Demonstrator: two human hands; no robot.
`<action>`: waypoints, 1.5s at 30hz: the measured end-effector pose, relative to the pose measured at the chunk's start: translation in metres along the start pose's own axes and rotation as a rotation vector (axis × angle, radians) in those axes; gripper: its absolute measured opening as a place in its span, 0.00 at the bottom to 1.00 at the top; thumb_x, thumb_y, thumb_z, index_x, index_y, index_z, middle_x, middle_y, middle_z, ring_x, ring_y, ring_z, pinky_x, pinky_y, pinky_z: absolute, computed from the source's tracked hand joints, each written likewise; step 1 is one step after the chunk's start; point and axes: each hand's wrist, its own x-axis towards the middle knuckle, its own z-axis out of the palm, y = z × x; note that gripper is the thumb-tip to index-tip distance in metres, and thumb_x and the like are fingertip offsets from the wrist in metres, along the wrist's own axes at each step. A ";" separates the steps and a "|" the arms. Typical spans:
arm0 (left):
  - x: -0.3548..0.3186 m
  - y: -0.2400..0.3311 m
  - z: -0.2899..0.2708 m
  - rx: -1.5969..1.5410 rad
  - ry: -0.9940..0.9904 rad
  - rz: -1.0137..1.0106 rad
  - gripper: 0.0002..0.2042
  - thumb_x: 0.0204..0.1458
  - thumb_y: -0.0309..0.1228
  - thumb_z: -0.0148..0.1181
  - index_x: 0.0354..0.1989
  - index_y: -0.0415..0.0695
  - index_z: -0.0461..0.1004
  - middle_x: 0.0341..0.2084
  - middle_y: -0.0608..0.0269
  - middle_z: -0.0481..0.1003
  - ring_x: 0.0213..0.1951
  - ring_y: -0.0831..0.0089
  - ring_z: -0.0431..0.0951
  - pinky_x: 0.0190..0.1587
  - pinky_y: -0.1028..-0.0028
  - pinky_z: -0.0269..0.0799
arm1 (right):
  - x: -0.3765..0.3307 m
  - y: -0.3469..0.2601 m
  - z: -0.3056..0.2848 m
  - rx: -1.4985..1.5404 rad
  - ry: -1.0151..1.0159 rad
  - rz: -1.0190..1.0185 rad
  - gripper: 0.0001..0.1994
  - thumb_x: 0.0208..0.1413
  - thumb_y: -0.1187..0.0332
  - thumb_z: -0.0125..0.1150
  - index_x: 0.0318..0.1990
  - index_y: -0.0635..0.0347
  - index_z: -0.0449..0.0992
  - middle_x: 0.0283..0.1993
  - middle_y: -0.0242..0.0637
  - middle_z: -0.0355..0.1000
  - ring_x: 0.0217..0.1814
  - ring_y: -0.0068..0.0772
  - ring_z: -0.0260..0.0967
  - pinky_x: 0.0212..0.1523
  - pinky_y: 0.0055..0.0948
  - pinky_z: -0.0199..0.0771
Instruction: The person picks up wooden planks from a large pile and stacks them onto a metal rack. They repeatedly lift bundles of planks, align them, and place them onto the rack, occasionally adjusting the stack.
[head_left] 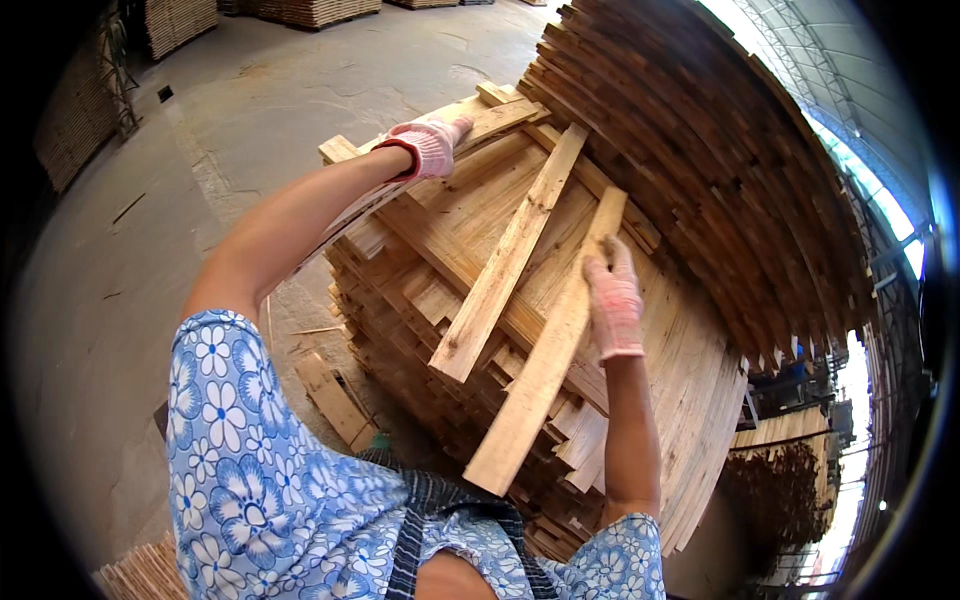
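My right hand (617, 305), in a pink and white knit glove, grips a long pale wooden board (545, 365) by its right edge. The board slants across the stack, its near end jutting toward me. My left hand (432, 148), gloved alike, is closed on another wooden board (497, 121) at the stack's far left edge; its fingers are partly hidden. Between my hands a loose knotty board (512, 255) lies aslant, apart from both. Beneath lies the layered stack of boards (680, 400), with a few crosswise strips on top.
A tall, darker stack of boards (700, 170) rises right behind the working stack. On the concrete floor (240, 130) to the left lie thin scraps, and a short plank piece (333, 400) sits near the stack's foot. More stacked timber (180, 25) stands at the far left.
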 end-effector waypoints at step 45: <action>-0.036 -0.010 -0.035 -0.250 0.073 0.093 0.38 0.62 0.45 0.57 0.77 0.48 0.49 0.38 0.50 0.77 0.35 0.71 0.79 0.34 0.69 0.78 | -0.122 0.165 -0.303 -1.133 -0.164 0.132 0.42 0.54 0.67 0.61 0.77 0.51 0.51 0.70 0.60 0.62 0.67 0.66 0.62 0.66 0.48 0.67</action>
